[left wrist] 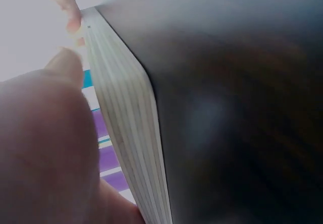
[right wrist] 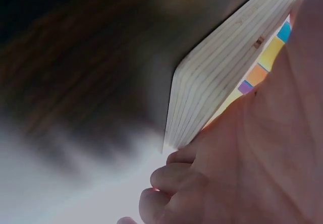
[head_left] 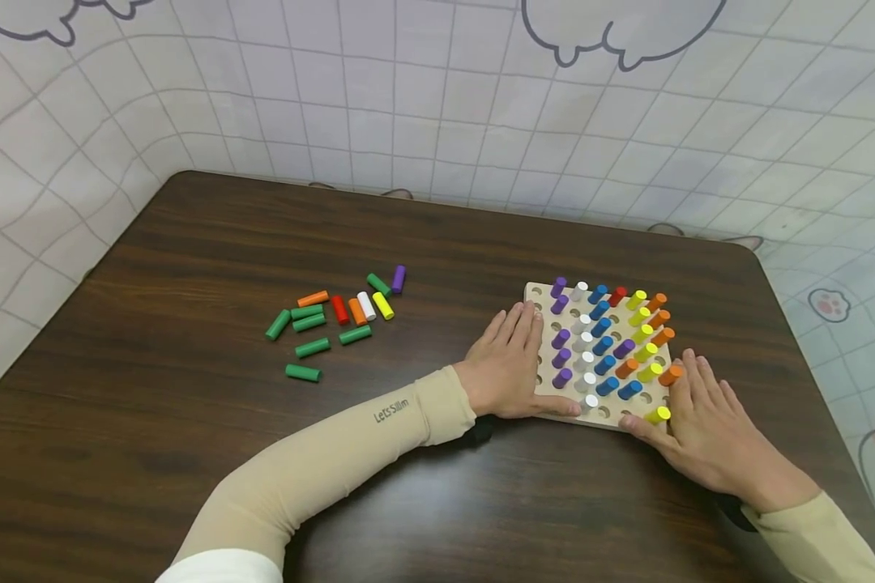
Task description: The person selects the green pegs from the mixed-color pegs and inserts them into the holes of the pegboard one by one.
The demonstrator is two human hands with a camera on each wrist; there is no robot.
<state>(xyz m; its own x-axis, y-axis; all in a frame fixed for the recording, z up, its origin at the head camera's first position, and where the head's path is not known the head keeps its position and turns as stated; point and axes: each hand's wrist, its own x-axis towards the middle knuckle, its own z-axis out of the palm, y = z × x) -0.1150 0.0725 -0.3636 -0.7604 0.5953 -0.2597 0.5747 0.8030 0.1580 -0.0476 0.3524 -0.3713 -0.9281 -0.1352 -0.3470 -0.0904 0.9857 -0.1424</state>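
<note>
A pale wooden pegboard (head_left: 545,298) lies on the table, filled with rows of coloured pegs and some bare holes. Along its left side rest the straight fingers of my left hand (head_left: 506,360), the thumb reaching over the near edge by a white peg (head_left: 589,402). My right hand (head_left: 714,429) lies against the right side, fingers extended, its thumb at the near right corner beside a yellow peg (head_left: 658,414). Both wrist views show the layered board edge (left wrist: 128,98) close to each palm. Neither hand holds a peg.
Left of the board, loose pegs lie scattered: several green pegs (head_left: 313,347), orange ones (head_left: 357,312), a red (head_left: 339,310), a white (head_left: 366,305), a yellow (head_left: 382,306) and a purple (head_left: 399,279). A grid-patterned cloth (head_left: 423,97) hangs behind the dark wooden table (head_left: 189,340).
</note>
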